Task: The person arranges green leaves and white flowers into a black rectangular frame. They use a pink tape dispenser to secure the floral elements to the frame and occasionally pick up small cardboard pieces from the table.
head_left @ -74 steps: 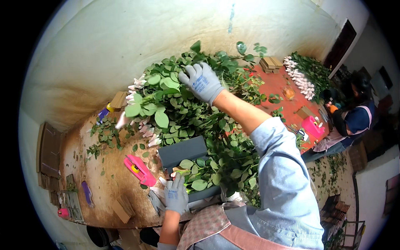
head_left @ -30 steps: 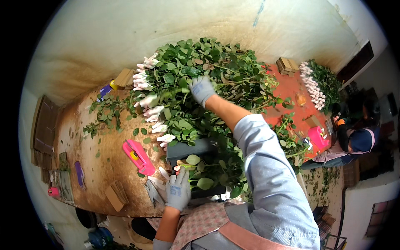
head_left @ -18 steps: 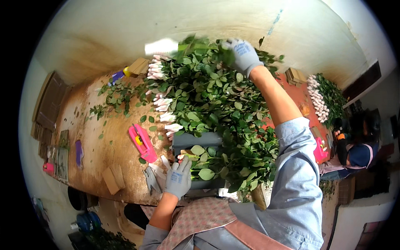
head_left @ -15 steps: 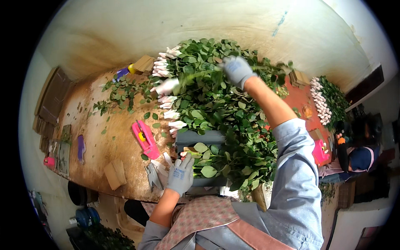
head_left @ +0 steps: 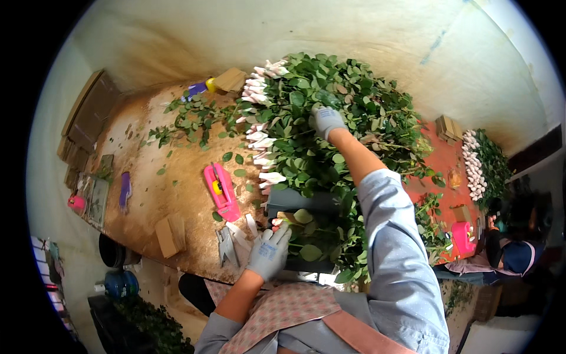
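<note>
My left hand (head_left: 269, 252), in a grey glove, is closed round the head end of some roses (head_left: 285, 217) at a dark grey box-like stand (head_left: 299, 202). Pinkish-orange buds peek out past its fingertips. My right hand (head_left: 328, 123), gloved likewise, reaches over a big pile of leafy rose stems (head_left: 354, 97). Its fingers are curled in among the leaves, which hide what they grip. White-wrapped rose heads (head_left: 259, 137) line the pile's left side. Left of the stand lie a pink tape dispenser (head_left: 223, 192) and a grey stapler-like tool (head_left: 226, 248).
Loose leaves (head_left: 197, 121) are scattered over the wooden table (head_left: 159, 197). Folded cardboard (head_left: 170, 235) lies near the front edge, a purple glove (head_left: 125, 190) farther left. At right, a co-worker (head_left: 519, 257) is beside a red tabletop (head_left: 439, 162) with another bunch of wrapped roses (head_left: 474, 165).
The wrapped rose my right hand was swinging over the pile no longer shows in it; that hand has come lower, into the leaves. My left hand stays by the stand. The whole view has shifted.
</note>
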Available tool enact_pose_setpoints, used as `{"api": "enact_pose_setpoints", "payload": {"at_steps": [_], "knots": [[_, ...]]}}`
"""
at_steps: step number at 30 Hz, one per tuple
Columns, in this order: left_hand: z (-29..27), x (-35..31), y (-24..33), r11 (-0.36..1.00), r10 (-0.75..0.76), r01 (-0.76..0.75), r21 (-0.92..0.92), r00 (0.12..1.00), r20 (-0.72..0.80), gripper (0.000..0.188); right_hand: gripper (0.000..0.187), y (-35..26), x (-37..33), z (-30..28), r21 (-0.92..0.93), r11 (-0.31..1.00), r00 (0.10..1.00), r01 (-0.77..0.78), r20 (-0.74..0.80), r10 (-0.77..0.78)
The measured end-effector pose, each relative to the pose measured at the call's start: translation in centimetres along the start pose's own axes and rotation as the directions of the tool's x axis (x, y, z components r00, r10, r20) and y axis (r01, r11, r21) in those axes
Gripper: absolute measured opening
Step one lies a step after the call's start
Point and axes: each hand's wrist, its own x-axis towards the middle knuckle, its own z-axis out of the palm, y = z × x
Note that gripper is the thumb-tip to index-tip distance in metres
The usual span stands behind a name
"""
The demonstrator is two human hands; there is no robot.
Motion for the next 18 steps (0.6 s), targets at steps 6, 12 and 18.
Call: {"api": "enact_pose_setpoints", "payload": {"at_steps": [6, 12, 18], "knots": [[-0.9, 1.1, 0.5, 1.0, -0.017, 0.019, -0.017, 0.998, 0.067, 0.052, 0.03, 1.7, 0.0, 6.5, -0.298, 0.952, 0.954, -0.074, 0.256, 0.155], [-1.3, 1.4, 0.5, 1.0, 0.017, -0.017, -0.003, 0.998, 0.062, 0.049, 0.024, 3.4, -1.6, 2.5, -0.619, 0.777, 0.994, 0.112, 0.066, -0.091], [-0.5, 0.1, 0.2, 0.999, -0.003, 0.001, 0.036, 0.999, 0.044, 0.048, 0.026, 2.1, -7.4, -15.0, -0.558, 0.824, 0.923, 0.098, -0.259, -0.285]]}}
